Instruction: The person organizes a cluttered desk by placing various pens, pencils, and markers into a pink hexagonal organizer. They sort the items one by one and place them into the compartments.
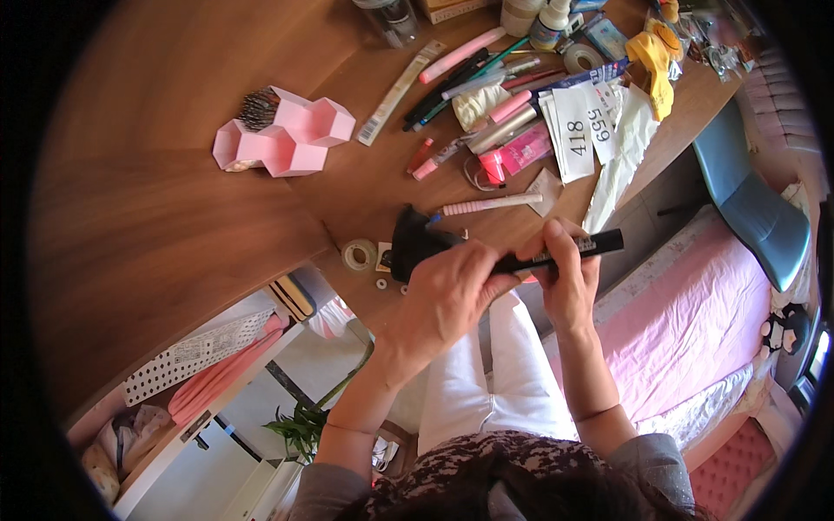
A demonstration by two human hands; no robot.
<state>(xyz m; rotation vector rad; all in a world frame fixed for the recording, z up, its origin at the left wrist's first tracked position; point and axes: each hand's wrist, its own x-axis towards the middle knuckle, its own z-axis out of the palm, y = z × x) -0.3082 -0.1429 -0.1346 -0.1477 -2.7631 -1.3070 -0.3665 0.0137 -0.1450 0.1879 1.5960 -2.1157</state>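
Both hands hold one long black tool (599,243) with a wide black head (414,243) and a label on its handle, level above the wooden desk's edge (347,200). My left hand (443,300) wraps the middle of it, just behind the head. My right hand (565,278) pinches the handle further right, thumb on top. The tool's far end sticks out to the right past my fingers. A pink-and-white striped pen (491,205) lies on the desk just beyond the tool.
A pink honeycomb organiser (287,139) stands at the desk's left. Several pens and markers (469,78), paper slips (582,130), a tape roll (358,254) and small bottles (547,22) clutter the far side. A blue chair (756,208) and pink bed (695,321) lie right.
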